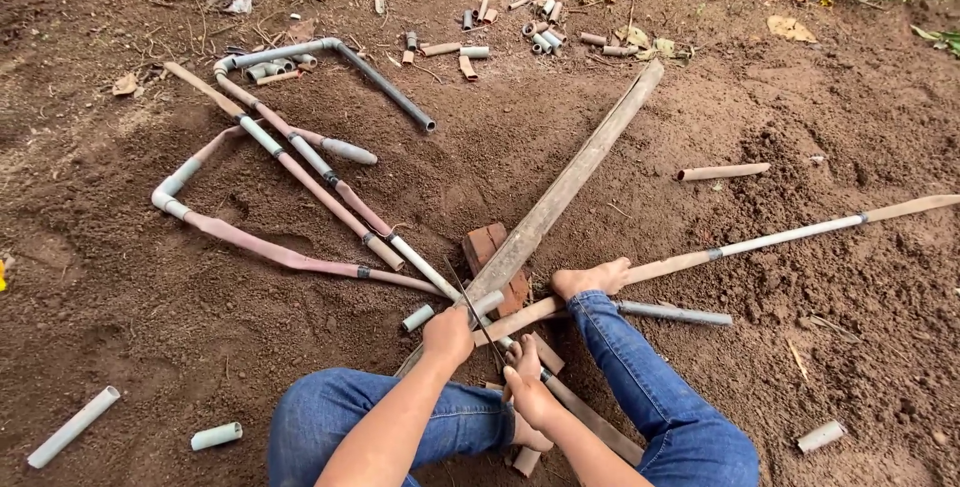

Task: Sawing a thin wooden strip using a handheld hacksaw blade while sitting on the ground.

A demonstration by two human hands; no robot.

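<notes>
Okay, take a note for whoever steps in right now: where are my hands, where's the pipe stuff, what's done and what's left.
Left hand: gripping a thin saw blade set across the long pipe.
Right hand: pressing on the near end of the pipe work, just beside the cut.
A bare foot pins the long pipe over the wooden plank and brick.
Done: short cut pieces lie scattered at the far side; joined pipe runs lie to the left.
Left: whether this cut is through cannot be told.
</notes>
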